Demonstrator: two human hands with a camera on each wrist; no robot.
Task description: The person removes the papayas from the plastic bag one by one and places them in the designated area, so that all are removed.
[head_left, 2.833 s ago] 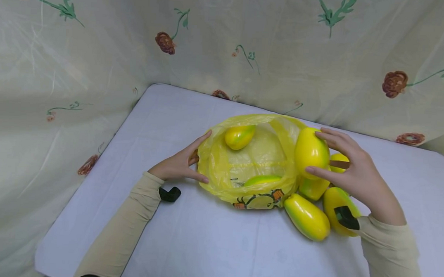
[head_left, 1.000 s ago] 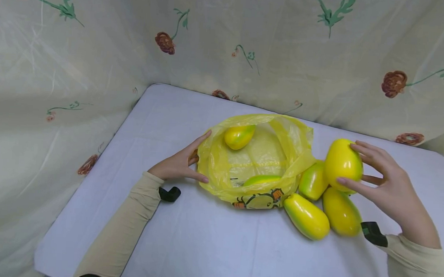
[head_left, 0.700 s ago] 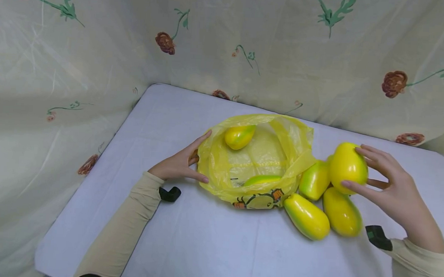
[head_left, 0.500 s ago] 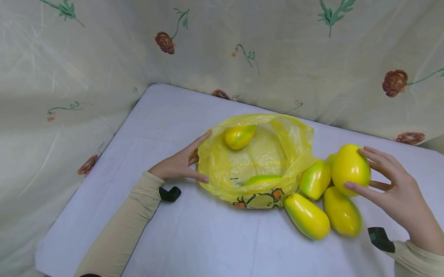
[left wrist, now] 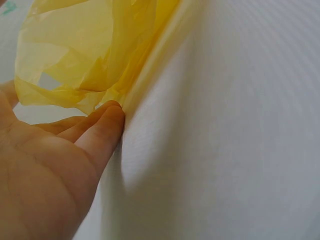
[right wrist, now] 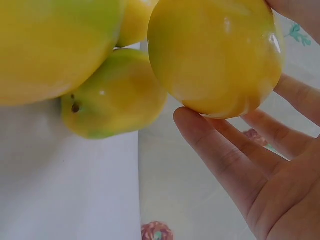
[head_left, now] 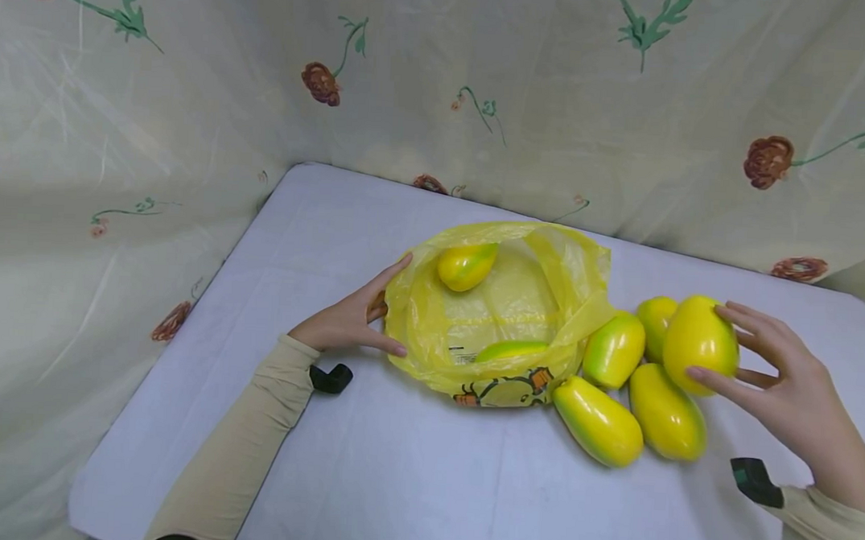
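A yellow plastic bag (head_left: 506, 309) with a printed cartoon lies on the table, mouth spread open. My left hand (head_left: 351, 315) holds its left rim, thumb and index finger spread along it; the left wrist view shows the fingertips right at the thin plastic (left wrist: 75, 55). Inside are a yellow mango (head_left: 466, 265) at the back and a green-yellow one (head_left: 512, 352) partly hidden by the front wall. My right hand (head_left: 790, 382) grips a large glossy mango (head_left: 701, 344) between thumb and fingers, over the right end of the mango group.
Several mangoes cluster right of the bag: one against its side (head_left: 614, 350), one in front (head_left: 600, 422), one nearer the right (head_left: 667, 413) and one behind (head_left: 655, 322). The white-covered table (head_left: 409, 478) meets a floral curtain (head_left: 425, 100) at the back and left.
My right hand has carried the mango from the bag's right rim rightward and toward me, lowering it beside the group. The left hand and bag have stayed put.
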